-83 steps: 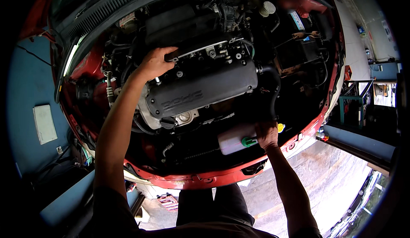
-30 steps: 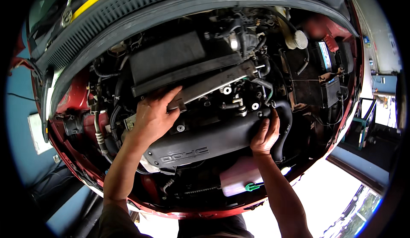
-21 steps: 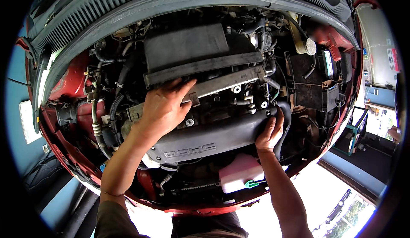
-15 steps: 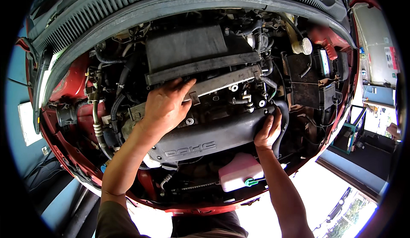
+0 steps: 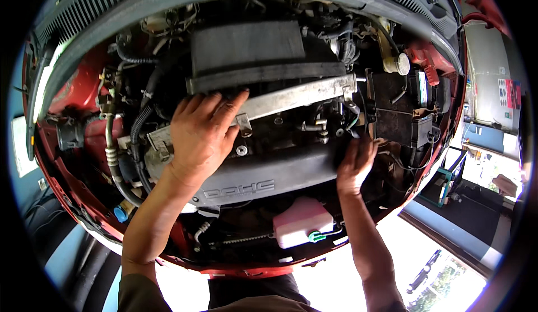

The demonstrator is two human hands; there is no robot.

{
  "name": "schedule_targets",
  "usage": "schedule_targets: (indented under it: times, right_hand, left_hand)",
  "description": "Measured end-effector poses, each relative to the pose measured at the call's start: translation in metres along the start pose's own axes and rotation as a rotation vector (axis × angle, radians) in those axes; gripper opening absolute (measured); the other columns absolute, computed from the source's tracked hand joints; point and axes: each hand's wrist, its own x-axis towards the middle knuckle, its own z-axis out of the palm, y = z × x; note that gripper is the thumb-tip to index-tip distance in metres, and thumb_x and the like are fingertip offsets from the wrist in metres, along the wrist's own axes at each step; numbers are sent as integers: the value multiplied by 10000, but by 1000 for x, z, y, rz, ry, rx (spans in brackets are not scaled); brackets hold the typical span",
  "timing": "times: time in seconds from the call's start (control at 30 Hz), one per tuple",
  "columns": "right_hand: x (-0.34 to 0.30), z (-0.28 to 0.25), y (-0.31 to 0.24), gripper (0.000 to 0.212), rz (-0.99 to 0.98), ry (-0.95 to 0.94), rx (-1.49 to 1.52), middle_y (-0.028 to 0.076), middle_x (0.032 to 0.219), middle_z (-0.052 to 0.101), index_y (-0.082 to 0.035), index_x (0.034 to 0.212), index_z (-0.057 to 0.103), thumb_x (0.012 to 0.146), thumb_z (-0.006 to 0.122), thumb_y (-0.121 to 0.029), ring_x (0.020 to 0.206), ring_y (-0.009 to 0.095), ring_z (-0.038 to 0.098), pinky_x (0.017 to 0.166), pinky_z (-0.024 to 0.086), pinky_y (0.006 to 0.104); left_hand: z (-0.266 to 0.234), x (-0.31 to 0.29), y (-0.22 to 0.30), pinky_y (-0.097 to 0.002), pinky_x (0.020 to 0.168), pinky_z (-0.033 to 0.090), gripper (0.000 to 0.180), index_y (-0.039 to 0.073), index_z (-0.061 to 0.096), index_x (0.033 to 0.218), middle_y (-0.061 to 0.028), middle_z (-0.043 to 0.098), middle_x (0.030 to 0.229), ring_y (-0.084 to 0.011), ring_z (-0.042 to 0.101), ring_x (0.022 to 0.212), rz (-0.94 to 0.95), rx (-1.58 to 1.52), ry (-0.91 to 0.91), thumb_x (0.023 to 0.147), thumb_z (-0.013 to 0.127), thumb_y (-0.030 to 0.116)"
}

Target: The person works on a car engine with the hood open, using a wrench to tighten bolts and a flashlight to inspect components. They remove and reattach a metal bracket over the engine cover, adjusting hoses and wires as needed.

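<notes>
In the middle of the engine bay lies a long grey metal bar (image 5: 297, 100), slanting up to the right. My left hand (image 5: 203, 130) is wrapped over its left part, the fingertips hidden behind the far edge. In front of the bar is the black engine cover (image 5: 269, 175) with raised lettering. My right hand (image 5: 357, 163) is at that cover's right end, fingers curled near the small pipe fittings (image 5: 320, 128); what they hold is dark and hidden. A black air-filter box (image 5: 246, 47) stands just behind the bar.
To the right sits a black battery (image 5: 397, 107) with a red terminal cover (image 5: 424, 63). A pinkish fluid reservoir (image 5: 302, 225) with a green cap is at the front. Corrugated hoses (image 5: 138, 124) run down the left side, near a blue cap (image 5: 120, 213).
The metal bar has lifted away from the engine, its right end higher, with my left hand on it. My right hand's fingers have curled in, and the curved black hose beside it no longer shows.
</notes>
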Motion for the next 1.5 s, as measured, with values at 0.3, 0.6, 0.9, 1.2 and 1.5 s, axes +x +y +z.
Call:
schedule_targets:
  times: [0.3,0.6,0.9,1.2,1.5]
  right_hand:
    - [89,37,-59,578,244,-566,-59,182,917,749,-62,982,755,769,744,-599,918,389,704,826,535,457]
    - [83,36,-52,300,500,-522,577,135,879,742,22,1001,726,898,718,-259,775,178,655,738,501,326]
    - [106,9,-51,262,647,-710,339,70,960,730,-23,1051,723,939,667,-253,792,170,659,687,521,290]
    - [93,0,-50,205,88,-574,294,102,869,728,-36,1111,693,943,641,-140,774,108,663,685,504,288]
    - [67,8,-36,332,-100,-790,269,67,927,696,-92,1092,662,818,803,-214,850,182,676,770,540,320]
  left_hand:
    - [23,-23,9,-410,880,422,673,215,694,1286,-23,597,984,-221,580,846,-13,151,186,626,759,99]
    - [28,-27,10,-369,838,383,620,246,714,1266,18,571,908,-170,547,761,-19,245,258,653,770,163]
    - [34,-29,6,-372,807,391,656,252,701,1262,24,576,928,-171,553,770,-4,232,296,619,808,182]
    - [40,-30,4,-341,831,400,622,295,690,1266,42,616,944,-162,604,825,-15,208,357,664,782,170]
    - [44,-32,1,-344,771,425,632,301,683,1275,33,633,959,-175,624,802,3,219,372,663,792,189]
